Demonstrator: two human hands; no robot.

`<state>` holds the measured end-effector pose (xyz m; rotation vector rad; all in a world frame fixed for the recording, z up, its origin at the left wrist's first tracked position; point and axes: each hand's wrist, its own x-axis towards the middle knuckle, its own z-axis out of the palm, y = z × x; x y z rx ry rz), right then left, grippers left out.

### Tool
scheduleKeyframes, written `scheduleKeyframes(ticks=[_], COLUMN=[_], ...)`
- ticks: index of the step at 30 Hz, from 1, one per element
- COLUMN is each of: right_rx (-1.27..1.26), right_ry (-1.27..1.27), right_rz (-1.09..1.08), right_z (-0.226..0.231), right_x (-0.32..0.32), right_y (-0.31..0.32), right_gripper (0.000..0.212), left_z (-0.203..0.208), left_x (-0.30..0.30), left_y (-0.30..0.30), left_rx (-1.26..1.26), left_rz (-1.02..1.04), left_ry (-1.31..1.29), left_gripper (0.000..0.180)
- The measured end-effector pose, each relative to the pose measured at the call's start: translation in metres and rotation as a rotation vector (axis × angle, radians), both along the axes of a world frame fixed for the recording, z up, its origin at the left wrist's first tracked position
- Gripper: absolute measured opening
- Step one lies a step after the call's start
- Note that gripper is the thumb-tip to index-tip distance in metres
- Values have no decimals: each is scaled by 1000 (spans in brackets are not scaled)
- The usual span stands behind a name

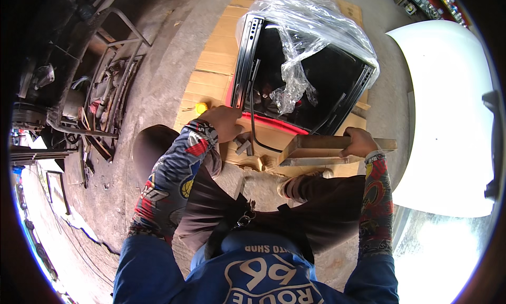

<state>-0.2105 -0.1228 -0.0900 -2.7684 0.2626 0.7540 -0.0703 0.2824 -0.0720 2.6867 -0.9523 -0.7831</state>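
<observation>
A black open box-like metal case (321, 66) with a red lower edge and slide rails along its sides lies in front of me, partly wrapped in clear plastic (311, 11). My left hand (224, 123) is at its near left corner, fingers curled; what they grip there is hidden. A thin bent black strip (253, 126) runs beside that hand, down over the cardboard. My right hand (361, 142) grips a rectangular metal frame (311, 150) near its right end, just off the case's near right corner. Small grey metal pieces (244, 147) lie between my hands.
Cardboard (213, 72) lies under the case on the concrete floor (168, 45). A yellow round item (201, 108) sits left of the case. A large white curved panel (448, 119) stands at the right. A metal rack (113, 82) with scrap parts is at the left.
</observation>
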Motion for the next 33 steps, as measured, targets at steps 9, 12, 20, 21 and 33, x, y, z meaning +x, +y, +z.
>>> scheduleKeyframes(ticks=[9,12,20,21,33], right_rx=[-34,-21,-30,-41,-57], right_ry=[10,-15,34,41,47], right_rz=[28,27,31,36,32], right_z=[-4,-4,-6,-6,-12], right_x=[8,9,15,16,25], right_y=[-1,-1,-4,-4,-8], right_gripper=[68,65,65,65,68], left_z=[0,0,3,4,20], left_x=[0,0,-1,-2,7], left_y=[0,0,-2,-3,-12], left_rx=[18,9,64,20,-438], left_rz=[-20,-30,-16,4,202], left_ry=[14,31,52,6,-214], left_gripper=[47,45,51,54,21])
